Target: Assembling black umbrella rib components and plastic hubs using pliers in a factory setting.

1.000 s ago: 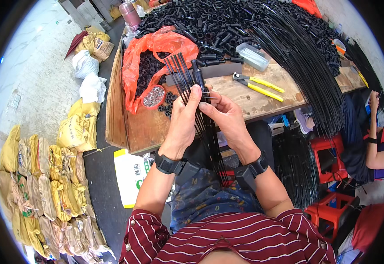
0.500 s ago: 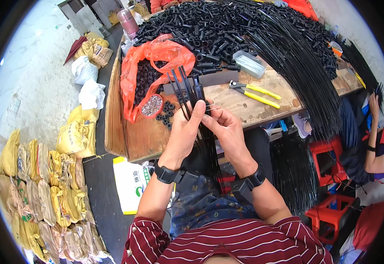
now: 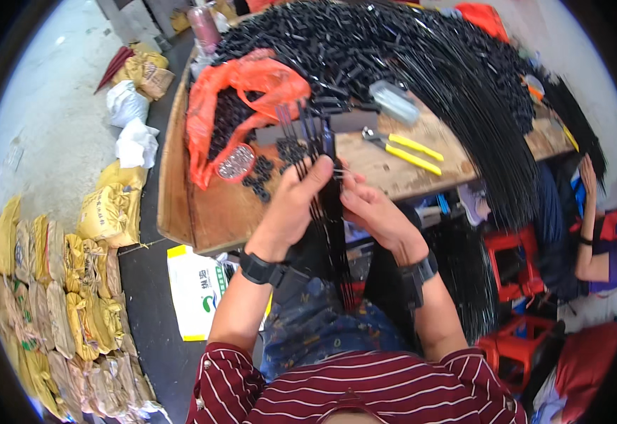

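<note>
My left hand (image 3: 295, 205) is closed around a bundle of thin black rods (image 3: 335, 247). Their upper ends stick up past its thumb, and the long lower ends hang toward my lap. A dark plastic tube (image 3: 327, 138) stands upright among them beside the thumb. Close by on the right, my right hand (image 3: 382, 219) has its thumb and fingers pinched together. Thin pale wire-like strands (image 3: 342, 170) show between the two hands. Motion blur and the fingers hide exactly what the right fingertips grip.
On the wooden table (image 3: 216, 222) lie yellow-handled pliers (image 3: 413, 152), a clear plastic box (image 3: 394, 102), a red dish of small metal pieces (image 3: 235, 162) and an orange plastic bag (image 3: 206, 106). Black parts (image 3: 322, 42) are heaped behind, long black rods (image 3: 478, 127) rightward. Another person's arm (image 3: 589, 219) appears far right.
My right hand has drawn slightly down and right, away from the left thumb. My left hand still grips the bundle. The whole view has shifted a little and blurred.
</note>
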